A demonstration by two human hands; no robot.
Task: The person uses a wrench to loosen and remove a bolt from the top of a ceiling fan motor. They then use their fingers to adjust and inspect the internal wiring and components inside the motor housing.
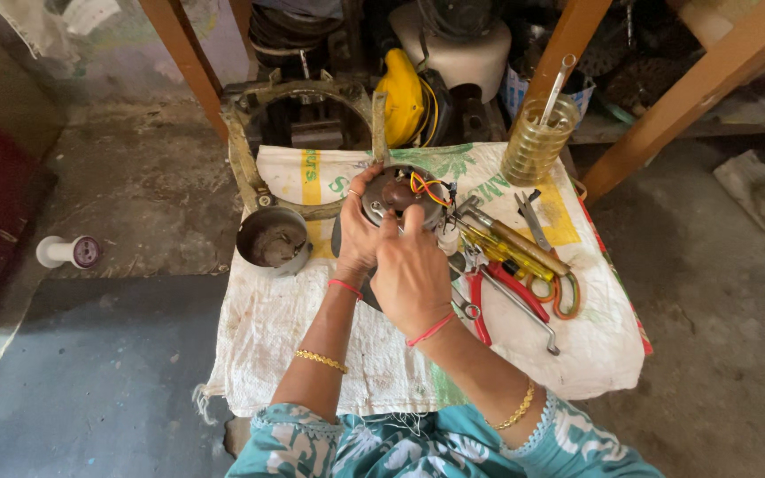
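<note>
Head view looks straight down on a low surface [382,372] draped with a white woven sack printed in green and yellow, standing on a stained grey concrete floor [126,186]. At ten o'clock on the sack sits a dull metal cup [273,239]; at two o'clock a ribbed glass jar [537,140] with a tube sticking out of it; at three o'clock a heap of tools, among them a yellow-handled screwdriver [505,250], red-handled pliers [511,288] and a bent steel wrench [524,310]. Beyond the far edge, at twelve o'clock, lie a rusty ring-shaped casting [307,119] and a yellow housing [402,97], between slanting wooden legs. Out on the floor at nine o'clock lies a white spool [68,251].

Both forearms come up from six o'clock, wearing red thread bands and gold bangles. The left hand [358,235] wraps around the left side of a round grey motor part [397,195] held just above the centre of the sack, fingers curled closed on its rim. The right hand [411,270] is closed against its near side, thumb raised against the rim. Orange and yellow wires [427,188] loop from the top of the part.

The lower half of the part and a dark object beneath the hands are hidden by them. What the right fingertips pinch cannot be made out. The shelf clutter at the top is cut off by the frame.
</note>
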